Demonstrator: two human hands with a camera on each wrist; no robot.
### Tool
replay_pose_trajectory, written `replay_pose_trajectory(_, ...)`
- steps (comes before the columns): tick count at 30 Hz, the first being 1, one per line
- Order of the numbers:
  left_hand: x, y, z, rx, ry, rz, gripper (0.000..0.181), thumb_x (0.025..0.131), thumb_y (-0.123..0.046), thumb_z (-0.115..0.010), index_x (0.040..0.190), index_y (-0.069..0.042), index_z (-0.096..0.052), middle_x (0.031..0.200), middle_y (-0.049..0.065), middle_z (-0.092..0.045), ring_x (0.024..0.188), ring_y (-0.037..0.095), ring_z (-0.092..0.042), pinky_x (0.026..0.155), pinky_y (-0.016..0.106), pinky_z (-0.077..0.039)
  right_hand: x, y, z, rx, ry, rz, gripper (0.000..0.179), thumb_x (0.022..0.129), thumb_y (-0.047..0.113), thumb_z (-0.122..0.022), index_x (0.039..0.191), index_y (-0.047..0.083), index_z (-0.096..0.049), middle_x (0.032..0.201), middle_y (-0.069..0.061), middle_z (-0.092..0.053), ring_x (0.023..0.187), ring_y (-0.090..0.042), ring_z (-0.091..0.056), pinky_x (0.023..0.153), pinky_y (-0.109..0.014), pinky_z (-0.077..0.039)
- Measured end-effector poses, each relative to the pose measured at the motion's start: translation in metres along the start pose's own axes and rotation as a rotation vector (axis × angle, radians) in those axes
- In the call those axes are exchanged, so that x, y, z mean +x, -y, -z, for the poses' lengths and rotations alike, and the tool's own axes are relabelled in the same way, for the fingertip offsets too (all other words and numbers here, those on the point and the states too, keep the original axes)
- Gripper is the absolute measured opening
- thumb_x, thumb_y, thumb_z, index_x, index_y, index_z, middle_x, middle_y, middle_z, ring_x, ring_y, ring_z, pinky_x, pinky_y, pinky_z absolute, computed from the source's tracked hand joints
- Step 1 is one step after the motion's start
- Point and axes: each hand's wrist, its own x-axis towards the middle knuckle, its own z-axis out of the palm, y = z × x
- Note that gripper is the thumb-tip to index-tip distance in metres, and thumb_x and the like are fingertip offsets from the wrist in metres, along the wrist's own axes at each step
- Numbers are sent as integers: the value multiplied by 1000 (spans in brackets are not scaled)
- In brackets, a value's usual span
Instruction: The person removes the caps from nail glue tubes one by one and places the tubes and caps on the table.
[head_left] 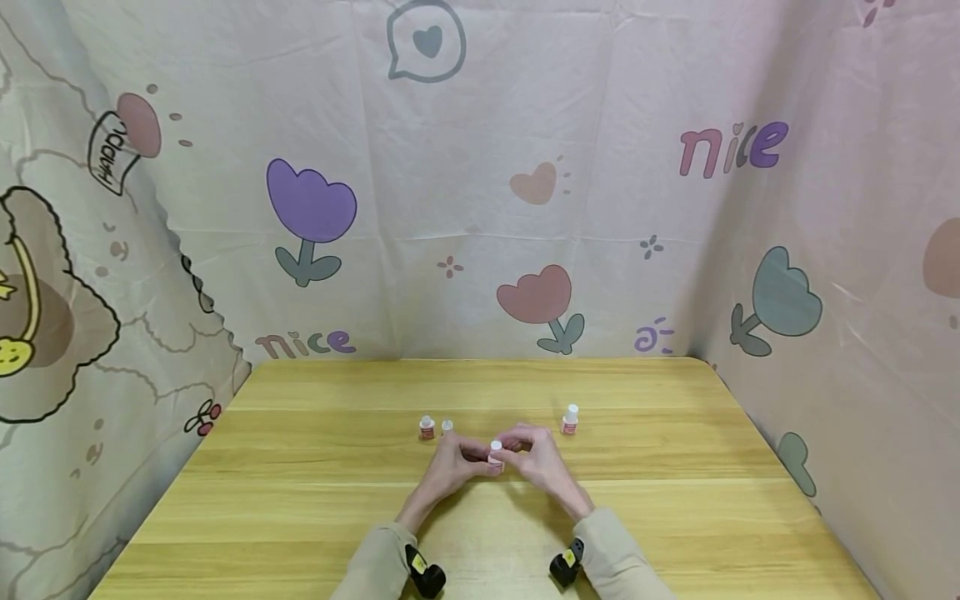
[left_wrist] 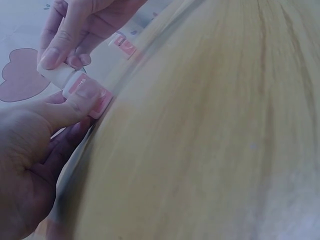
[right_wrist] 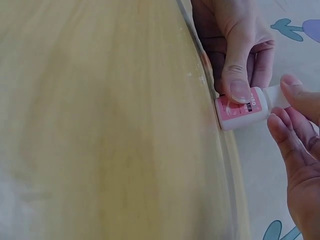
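A small white bottle with a pink label (right_wrist: 245, 118) stands at the middle of the table, between both hands. My left hand (head_left: 453, 465) grips its body, the thumb lying across the label. With thumb and fingers, my right hand (head_left: 542, 458) pinches the white cap (left_wrist: 56, 74) at the bottle's top. The right wrist view shows the cap (right_wrist: 276, 96) in line with the bottle's neck, partly hidden by the fingertips. The bottle's base is right at the tabletop.
Beyond the left hand stand a similar bottle (head_left: 427, 428) with a narrow white top and, beside it, a small white piece (head_left: 447, 426). Past the right hand stands another bottle with a tall white cap (head_left: 570, 420). Printed cloth (head_left: 450, 317) hangs behind the wooden table (head_left: 300, 500).
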Motion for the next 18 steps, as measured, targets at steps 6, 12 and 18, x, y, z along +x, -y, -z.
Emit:
replay_pose_trajectory(6,-1,0,0,-16,-13,6,20,78,-10,-85,97,-5,-80,93,14,-79,81,11,-75,74,20,-58,0,1,1,13,-5,-82,19,78,12,-86,90,5,-74,85,-12,-74,73,-4,-65,71,-21,-57)
replay_pose_trajectory(12,-1,1,0,-18,-8,3,20,78,-11,-85,97,-5,-80,92,14,-79,80,12,-75,73,19,-58,0,3,0,-10,-17,-89,17,78,11,-86,87,6,-73,82,-10,-74,71,-2,-64,68,-19,-55)
replay_pose_trajectory(18,-1,-1,1,-17,4,13,20,79,-11,-85,98,-5,-80,94,14,-79,81,7,-74,75,19,-57,1,2,0,-33,-4,-36,13,80,11,-85,88,7,-75,82,-9,-74,73,0,-64,70,-21,-56)
